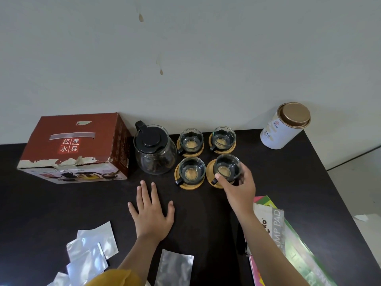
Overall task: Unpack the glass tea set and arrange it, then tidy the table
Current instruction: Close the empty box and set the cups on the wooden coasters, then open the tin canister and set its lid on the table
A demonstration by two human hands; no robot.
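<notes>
Right hand (pixel 239 189) grip pinching front-right glass cup (pixel 226 167) on coaster, left hand (pixel 151 213) spread flat nearby on table (pixel 288 182).

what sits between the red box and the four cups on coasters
The glass teapot with its black lid stands between the red box and the cups, upright on the dark table, as the head view shows.
</notes>
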